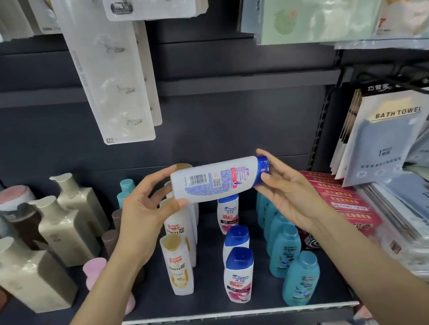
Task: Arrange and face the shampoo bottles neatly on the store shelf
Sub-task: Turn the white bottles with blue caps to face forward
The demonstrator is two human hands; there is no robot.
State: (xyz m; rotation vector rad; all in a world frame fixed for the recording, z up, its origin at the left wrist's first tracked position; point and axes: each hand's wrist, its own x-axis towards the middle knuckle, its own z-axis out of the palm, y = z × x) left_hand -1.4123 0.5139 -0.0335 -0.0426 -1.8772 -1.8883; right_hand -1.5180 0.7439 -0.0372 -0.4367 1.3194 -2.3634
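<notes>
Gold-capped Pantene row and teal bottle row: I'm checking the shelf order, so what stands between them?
In the head view, a row of white blue-capped bottles stands between the Pantene row and the teal bottles, three upright, front to back.

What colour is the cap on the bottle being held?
Blue, on the white bottle; its cap shows clearly in the head view.

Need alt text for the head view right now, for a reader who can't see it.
Both hands, left hand and right hand, hold a white blue-capped bottle sideways, barcode toward the camera, above a dark shelf. Below stand rows of gold-capped, blue-capped and teal bottles.
</notes>
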